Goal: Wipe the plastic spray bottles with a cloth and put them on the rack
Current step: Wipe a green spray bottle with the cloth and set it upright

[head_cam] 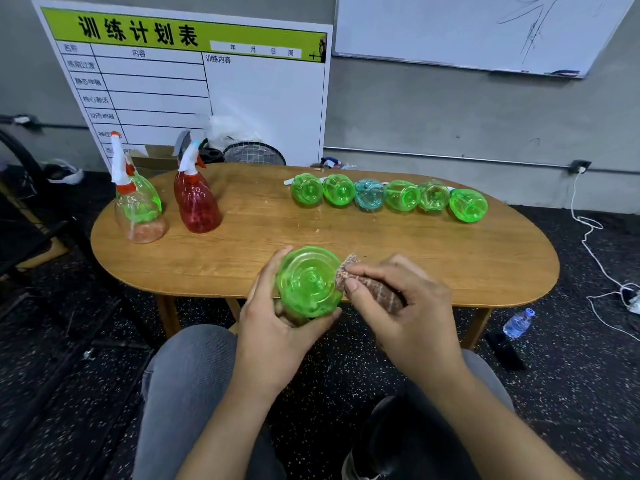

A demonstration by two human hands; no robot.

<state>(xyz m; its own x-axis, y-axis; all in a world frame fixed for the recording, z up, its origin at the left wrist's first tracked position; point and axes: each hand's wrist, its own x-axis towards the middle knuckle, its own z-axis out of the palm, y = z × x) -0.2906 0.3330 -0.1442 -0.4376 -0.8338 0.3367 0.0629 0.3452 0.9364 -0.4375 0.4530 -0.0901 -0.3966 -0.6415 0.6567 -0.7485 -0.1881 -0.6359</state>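
While the left hand [273, 323] grips a green spray bottle [309, 282] over the near edge of the table [242, 251], its base facing the camera, the right hand [401, 306] pinches a bunched cloth [372, 285] against its side. Six more bottles [388, 197] lie in a row at the far right.

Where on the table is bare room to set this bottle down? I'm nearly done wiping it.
Bare wood lies mid-table, between the red bottle and the row of lying bottles, and along the near right edge. The far right and left end are crowded.
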